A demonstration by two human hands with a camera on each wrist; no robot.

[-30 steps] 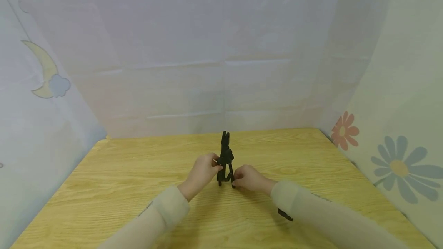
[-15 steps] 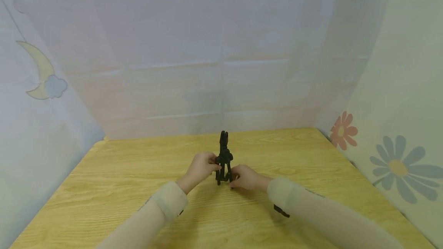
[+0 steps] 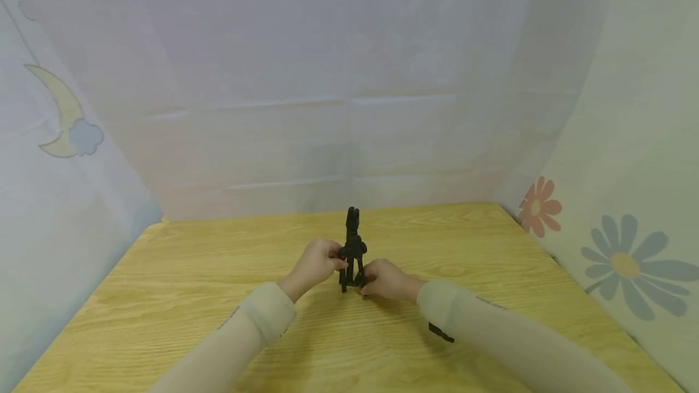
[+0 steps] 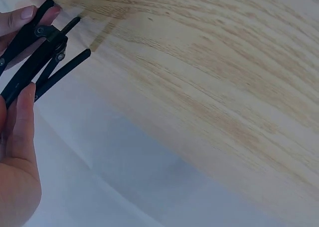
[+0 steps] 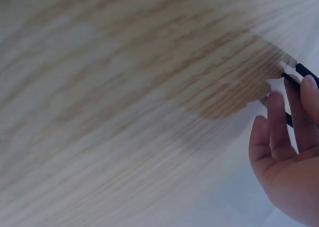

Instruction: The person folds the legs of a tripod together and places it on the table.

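Advise steadying tripod (image 3: pixel 353 246), upright at 12 o'clock on or above counter (image 3: pixel 437 247), by pinching grip of left hand (image 3: pixel 318 259) at 9 o'clock, while easing leg (image 3: pixel 360 267) gently with right hand (image 3: pixel 388 279), pinching at 4 o'clock.

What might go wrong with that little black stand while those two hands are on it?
The black tripod could tip: its legs look fairly close together beneath a tall top, so it may lean if the left hand lets go.

Fingers might get nipped, since they sit near the hinged braces.

If the right hand pulls the leg unevenly, the stand could sit crooked.
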